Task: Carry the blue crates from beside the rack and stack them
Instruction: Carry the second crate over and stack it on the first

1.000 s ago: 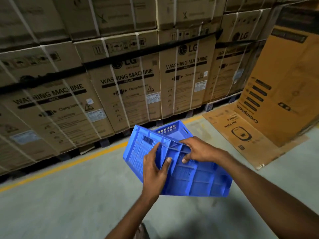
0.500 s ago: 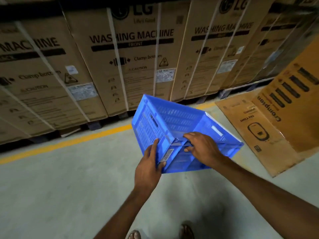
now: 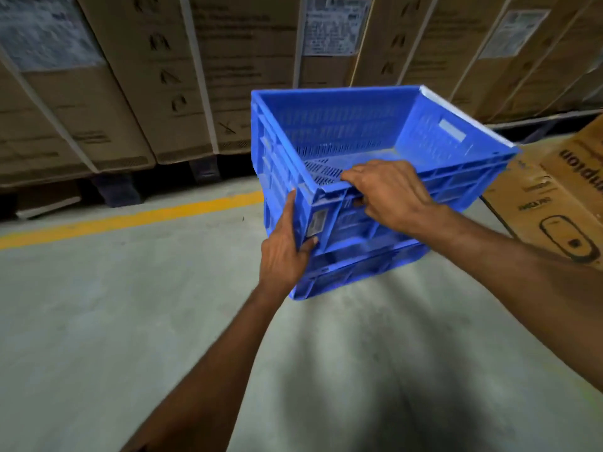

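Note:
A blue plastic crate (image 3: pixel 346 132) with slotted walls is held upright, its open top facing me. My right hand (image 3: pixel 388 194) grips its near rim, fingers hooked into the handle slot. My left hand (image 3: pixel 287 252) clasps the near left corner, thumb by a small label. Directly under it a second blue crate (image 3: pixel 359 272) shows as a lower band on the floor; the held crate sits on or just above it, and I cannot tell whether they touch.
Strapped cardboard boxes (image 3: pixel 137 93) on dark pallets line the back. A yellow floor line (image 3: pixel 130 216) runs in front of them across the grey concrete floor (image 3: pixel 114 321). A flattened cardboard carton (image 3: pixel 554 203) lies at the right, close to the crates.
The crate has turned from tilted on its side to upright and come down over a lower crate. My view has dropped closer to the floor and boxes.

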A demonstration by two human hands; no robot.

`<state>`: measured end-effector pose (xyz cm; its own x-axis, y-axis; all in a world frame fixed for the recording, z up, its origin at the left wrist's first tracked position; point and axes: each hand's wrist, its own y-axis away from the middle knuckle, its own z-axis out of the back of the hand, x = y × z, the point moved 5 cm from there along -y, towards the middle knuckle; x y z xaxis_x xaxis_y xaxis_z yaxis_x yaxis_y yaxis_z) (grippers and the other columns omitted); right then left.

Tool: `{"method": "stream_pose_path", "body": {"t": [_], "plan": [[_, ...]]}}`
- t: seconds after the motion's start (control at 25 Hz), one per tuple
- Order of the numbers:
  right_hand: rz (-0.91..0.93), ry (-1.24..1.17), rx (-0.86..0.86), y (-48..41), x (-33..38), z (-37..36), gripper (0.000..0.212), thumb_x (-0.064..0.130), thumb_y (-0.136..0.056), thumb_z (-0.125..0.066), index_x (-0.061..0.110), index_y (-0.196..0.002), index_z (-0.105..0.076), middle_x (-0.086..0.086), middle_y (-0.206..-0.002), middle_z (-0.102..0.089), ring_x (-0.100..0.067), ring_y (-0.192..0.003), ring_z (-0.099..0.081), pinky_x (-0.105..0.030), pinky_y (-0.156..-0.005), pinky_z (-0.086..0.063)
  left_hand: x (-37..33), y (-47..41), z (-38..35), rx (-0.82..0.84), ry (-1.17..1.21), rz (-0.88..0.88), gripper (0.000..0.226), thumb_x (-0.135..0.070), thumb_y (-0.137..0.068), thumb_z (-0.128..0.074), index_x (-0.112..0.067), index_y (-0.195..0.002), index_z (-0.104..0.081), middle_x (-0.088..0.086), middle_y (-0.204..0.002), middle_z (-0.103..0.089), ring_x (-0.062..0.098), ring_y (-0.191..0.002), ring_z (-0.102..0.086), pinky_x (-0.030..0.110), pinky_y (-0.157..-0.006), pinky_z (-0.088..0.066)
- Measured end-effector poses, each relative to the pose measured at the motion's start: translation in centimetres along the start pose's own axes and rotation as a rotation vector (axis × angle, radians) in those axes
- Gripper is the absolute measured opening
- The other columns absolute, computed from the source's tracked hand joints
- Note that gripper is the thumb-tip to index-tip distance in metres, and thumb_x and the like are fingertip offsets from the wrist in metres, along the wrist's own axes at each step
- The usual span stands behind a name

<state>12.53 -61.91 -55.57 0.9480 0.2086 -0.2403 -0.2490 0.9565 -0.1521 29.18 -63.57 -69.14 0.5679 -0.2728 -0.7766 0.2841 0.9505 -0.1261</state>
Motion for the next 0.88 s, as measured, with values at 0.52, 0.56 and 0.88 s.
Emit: {"method": "stream_pose_path", "body": {"t": [0.52, 0.56, 0.88], "plan": [[-0.154, -0.066, -0.081, 4.0, 2.6, -10.5, 0.034, 0.007, -0.073, -0.075, 0.025, -0.101, -0.068, -0.001, -0.094, -0.073, -0.03, -0.093, -0.066, -0.036, -0.072, -0.044, 9.0, 2.6, -7.7, -0.006, 0.241, -0.049, 0.101, -0.027, -0.084, -0.078, -0.05, -0.155, -0.009, -0.034, -0.144, -0.043, 0.01, -0.111, -0.065, 0.031, -0.087, -0.052], [-0.176, -0.096, -0.054, 4.1, 2.3, -10.6, 0.032, 0.007, -0.075, -0.075, 0.023, -0.101, -0.068, -0.004, -0.094, -0.072, -0.031, -0.094, -0.065, -0.035, -0.072, -0.04, 9.5, 2.8, -8.0, 0.038, 0.274, -0.026, 0.106, -0.024, -0.082, -0.081, -0.048, -0.156, -0.008, -0.03, -0.149, -0.041, 0.01, -0.116, -0.063, 0.032, -0.091, -0.053], [-0.209, -0.214, 0.005, 3.8, 2.6, -11.3, 0.038, 0.019, -0.076, -0.078, 0.026, -0.112, -0.068, -0.007, -0.098, -0.069, -0.033, -0.103, -0.06, -0.037, -0.081, -0.04, 13.8, 4.3, -10.8, -0.009, 0.149, 0.028, 0.077, -0.032, -0.08, -0.084, -0.022, -0.148, -0.049, -0.005, -0.158, -0.039, 0.017, -0.135, -0.05, 0.025, -0.104, -0.043]]}}
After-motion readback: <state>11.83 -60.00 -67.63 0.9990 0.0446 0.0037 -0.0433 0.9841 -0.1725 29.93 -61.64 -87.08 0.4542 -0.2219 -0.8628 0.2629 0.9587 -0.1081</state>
